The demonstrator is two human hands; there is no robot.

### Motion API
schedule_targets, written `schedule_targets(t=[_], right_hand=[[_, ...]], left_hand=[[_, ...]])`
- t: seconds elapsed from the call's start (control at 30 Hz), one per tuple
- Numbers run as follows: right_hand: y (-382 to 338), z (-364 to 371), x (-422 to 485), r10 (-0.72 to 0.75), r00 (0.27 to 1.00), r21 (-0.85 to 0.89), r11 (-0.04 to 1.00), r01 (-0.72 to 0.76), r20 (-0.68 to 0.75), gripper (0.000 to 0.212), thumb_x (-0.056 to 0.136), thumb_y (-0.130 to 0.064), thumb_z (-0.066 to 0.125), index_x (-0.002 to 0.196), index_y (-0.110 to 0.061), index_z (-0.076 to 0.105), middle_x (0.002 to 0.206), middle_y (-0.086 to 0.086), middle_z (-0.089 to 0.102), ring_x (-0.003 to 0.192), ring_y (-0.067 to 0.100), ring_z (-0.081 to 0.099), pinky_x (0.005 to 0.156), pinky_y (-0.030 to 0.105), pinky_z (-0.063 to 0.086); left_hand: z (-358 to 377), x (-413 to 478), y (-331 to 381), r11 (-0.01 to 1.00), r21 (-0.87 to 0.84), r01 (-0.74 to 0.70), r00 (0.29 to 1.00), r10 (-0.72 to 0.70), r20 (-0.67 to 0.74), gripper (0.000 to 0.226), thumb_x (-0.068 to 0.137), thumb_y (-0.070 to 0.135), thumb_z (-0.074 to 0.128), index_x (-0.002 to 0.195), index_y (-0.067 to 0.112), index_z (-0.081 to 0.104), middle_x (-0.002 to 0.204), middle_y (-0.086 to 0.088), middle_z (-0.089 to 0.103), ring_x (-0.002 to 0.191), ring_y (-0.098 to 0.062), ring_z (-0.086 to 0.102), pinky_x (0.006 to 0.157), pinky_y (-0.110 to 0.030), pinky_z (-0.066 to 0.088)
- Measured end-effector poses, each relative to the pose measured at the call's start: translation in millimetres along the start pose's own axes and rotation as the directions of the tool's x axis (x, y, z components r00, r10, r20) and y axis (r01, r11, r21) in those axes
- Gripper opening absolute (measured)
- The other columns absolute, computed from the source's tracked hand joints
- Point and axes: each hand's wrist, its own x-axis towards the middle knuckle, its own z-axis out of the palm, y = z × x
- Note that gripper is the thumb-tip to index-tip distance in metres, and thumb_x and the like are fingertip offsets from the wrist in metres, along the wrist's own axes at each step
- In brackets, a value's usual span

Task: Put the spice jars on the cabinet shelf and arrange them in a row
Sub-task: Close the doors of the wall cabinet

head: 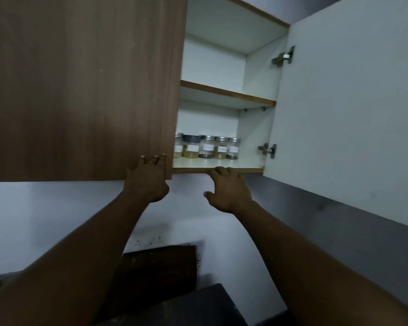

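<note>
Several glass spice jars [207, 147] with white labels stand side by side in a row at the back of the bottom cabinet shelf [221, 164]. Most have silver lids; one has a dark lid. The leftmost jar is partly hidden behind the brown left door [80, 90]. My left hand [149, 178] presses straight fingers flat against the lower right corner of that door. My right hand [229, 191] is just below the shelf's front edge, its fingers bent at the edge and its thumb spread, holding nothing.
The right cabinet door [351, 102] is swung wide open, showing its white inside and two hinges. An upper shelf [226, 92] holds nothing visible. Below, a dark wooden board [160, 267] leans against the white wall beside a black surface [198, 307].
</note>
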Motion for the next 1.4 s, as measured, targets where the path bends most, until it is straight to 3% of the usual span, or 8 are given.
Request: schedule_targets(t=[0.23,0.47,0.63,0.8,0.93,1.1,1.2,1.4], right_hand=[[90.7,-50.0,-57.9,0.203,0.978,-0.1,0.973,-0.207,-0.051,0.062,0.088,-0.052,0.062,0.142,-0.024,0.05,0.14,0.004,0.055,0.13,0.032,0.045,0.101,0.048,0.04],[193.4,-113.5,-141.9,0.423,0.889,-0.199,0.869,-0.453,-0.177,0.06,0.09,-0.049,0.063,0.143,-0.024,0.049,0.14,0.002,0.056,0.13,0.029,0.045,0.1,0.047,0.042],[246.4,-136.3,-198.3,0.534,0.797,-0.212,0.776,-0.595,-0.281,0.058,0.089,-0.047,0.064,0.139,-0.022,0.051,0.137,0.006,0.056,0.125,0.03,0.049,0.097,0.048,0.048],[291.2,-137.1,-230.5,0.708,0.657,0.02,0.684,-0.729,-0.26,0.073,0.083,-0.04,0.076,0.144,-0.015,0.042,0.14,0.011,0.055,0.121,0.032,0.057,0.097,0.045,0.053],[310.1,-124.1,-232.8,0.709,0.697,0.236,0.7,-0.674,-0.109,0.075,0.085,-0.022,0.077,0.149,-0.015,0.039,0.14,0.009,0.061,0.123,0.032,0.061,0.096,0.037,0.05],[315.1,-110.0,-229.6,0.746,0.619,0.443,0.654,-0.614,-0.244,0.053,0.09,-0.028,0.071,0.138,-0.022,0.052,0.125,0.003,0.069,0.105,0.025,0.069,0.088,0.044,0.061],[309.2,-107.8,-226.5,0.744,0.573,0.468,0.665,-0.582,-0.344,0.031,0.096,-0.045,0.063,0.12,-0.025,0.062,0.106,-0.002,0.073,0.087,0.014,0.069,0.075,0.037,0.062],[287.2,-117.6,-222.1,0.715,0.597,0.608,0.669,-0.428,-0.366,0.031,0.103,-0.046,0.053,0.09,-0.025,0.071,0.082,-0.005,0.073,0.071,0.014,0.071,0.066,0.036,0.062]], left_hand=[[-1.3,8.8,155.7,0.916,-0.178,-0.359,0.933,0.358,-0.041,0.088,0.087,0.04,0.065,0.159,0.032,0.017,0.157,-0.009,0.039,0.141,-0.031,0.04,0.103,-0.049,0.046],[-3.1,-24.3,330.6,0.673,-0.277,-0.686,0.725,0.667,-0.174,0.078,0.09,0.043,0.061,0.158,0.032,0.023,0.157,0.003,0.04,0.143,-0.022,0.037,0.105,-0.048,0.041],[-2.4,-46.4,413.0,0.57,-0.244,-0.785,0.617,0.755,-0.223,0.081,0.089,0.038,0.064,0.158,0.03,0.023,0.16,0.002,0.035,0.145,-0.024,0.035,0.108,-0.049,0.041],[2.4,-55.3,466.8,0.556,-0.111,-0.823,0.567,0.796,-0.215,0.09,0.084,0.032,0.069,0.159,0.03,0.019,0.165,-0.001,0.024,0.147,-0.03,0.029,0.108,-0.053,0.038],[11.0,-49.9,480.2,0.563,-0.067,-0.824,0.563,0.799,-0.209,0.101,0.08,0.03,0.075,0.159,0.034,0.013,0.168,-0.002,0.013,0.147,-0.033,0.026,0.107,-0.053,0.039],[11.4,-40.9,469.1,0.589,-0.115,-0.8,0.598,0.77,-0.224,0.107,0.083,0.021,0.071,0.158,0.045,-0.001,0.169,-0.003,0.006,0.148,-0.034,0.025,0.108,-0.052,0.041],[5.8,-39.1,452.8,0.596,-0.182,-0.782,0.624,0.749,-0.223,0.109,0.085,0.015,0.065,0.155,0.05,-0.01,0.169,-0.007,0.009,0.147,-0.035,0.029,0.106,-0.049,0.045],[-14.7,-34.2,420.5,0.594,-0.18,-0.784,0.615,0.706,-0.351,0.104,0.09,0.013,0.06,0.154,0.052,-0.012,0.168,-0.007,0.015,0.145,-0.034,0.034,0.104,-0.048,0.048]])
